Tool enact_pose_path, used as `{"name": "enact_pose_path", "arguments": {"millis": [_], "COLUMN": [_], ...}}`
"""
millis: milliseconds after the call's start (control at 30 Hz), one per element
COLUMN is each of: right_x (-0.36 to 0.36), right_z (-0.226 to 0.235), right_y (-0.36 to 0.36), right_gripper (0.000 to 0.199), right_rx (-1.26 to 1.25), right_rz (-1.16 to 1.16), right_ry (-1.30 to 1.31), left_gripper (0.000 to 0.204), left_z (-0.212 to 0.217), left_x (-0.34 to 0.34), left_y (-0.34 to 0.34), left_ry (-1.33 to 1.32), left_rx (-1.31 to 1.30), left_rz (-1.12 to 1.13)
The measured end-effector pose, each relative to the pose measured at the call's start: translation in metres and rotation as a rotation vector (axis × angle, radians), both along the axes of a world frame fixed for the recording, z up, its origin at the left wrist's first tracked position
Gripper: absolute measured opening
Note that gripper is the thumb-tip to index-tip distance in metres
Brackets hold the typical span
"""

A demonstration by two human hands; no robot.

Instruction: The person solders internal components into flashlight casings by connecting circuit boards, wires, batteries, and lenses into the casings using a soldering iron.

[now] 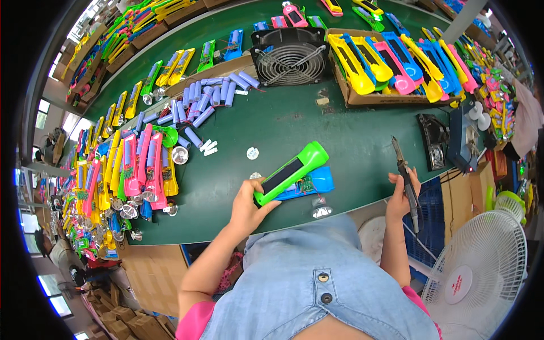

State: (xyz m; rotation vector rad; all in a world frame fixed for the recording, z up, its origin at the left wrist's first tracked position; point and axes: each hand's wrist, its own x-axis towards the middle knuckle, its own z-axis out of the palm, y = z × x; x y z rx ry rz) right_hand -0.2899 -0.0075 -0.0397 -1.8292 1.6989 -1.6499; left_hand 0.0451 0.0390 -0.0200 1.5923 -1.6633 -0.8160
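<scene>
1. Green casing (290, 173): near the counter's (277, 127) near edge, around mid-length. Long axis diagonal; flared end points to the far right, narrow end to the near left. Dark panel faces up.
2. Left hand (249, 204): in from the near edge, holding the casing's narrow end, thumb on the near side.
3. Right hand (405, 195): at the near edge, right of the casing, curled around the iron (409, 190). Iron stands steep, tip toward the far edge, tilted slightly left.
4. Blue casing (323, 180): under the green one in view, partly hidden by it; contact can't be told. Board (306, 183) exposed; wires run to a reflector (322, 212) at the near edge.
5. White disc (252, 153): bare counter, beyond the left hand.
6. Casing heap (130, 170): left end, pink and yellow mostly.
7. Black stand (433, 141): right end.
8. Purple batteries (204, 99): piled far left.
9. Box (391, 100) of casings: far right.
10. Black fan (290, 59): toward far edge, between batteries and box.
</scene>
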Motion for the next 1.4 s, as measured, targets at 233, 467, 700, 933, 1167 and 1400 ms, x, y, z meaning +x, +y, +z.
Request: {"name": "enact_pose_path", "arguments": {"millis": [233, 467, 700, 933, 1167, 1400], "right_x": [-0.008, -0.003, -0.001, 0.001, 0.000, 0.004], "right_z": [-0.013, -0.002, 0.000, -0.002, 0.003, 0.012], "right_y": [-0.012, -0.009, -0.009, -0.013, -0.015, -0.016], "right_gripper": [0.021, 0.020, 0.020, 0.016, 0.019, 0.021], "right_rx": [0.039, 0.052, 0.221, 0.238, 0.178, 0.095], "right_rz": [-0.121, -0.140, -0.174, -0.211, -0.199, -0.150], "right_ry": [0.018, 0.266, 0.285, 0.243, 0.261, 0.223], "left_gripper": [0.048, 0.050, 0.061, 0.022, 0.033, 0.047], "left_z": [0.120, 0.125, -0.005, 0.014, 0.003, 0.075], "left_x": [0.034, 0.052, 0.083, 0.066, 0.055, 0.070], "left_y": [-0.108, -0.355, -0.527, -0.520, -0.483, -0.453], "left_ry": [-0.063, -0.301, -0.087, -1.035, -1.250, -1.100], "left_rx": [-0.199, -0.373, -0.263, -0.583, -0.745, -0.753], "left_rz": [-0.236, 0.136, 0.633, 0.191, -0.720, -0.410]}}
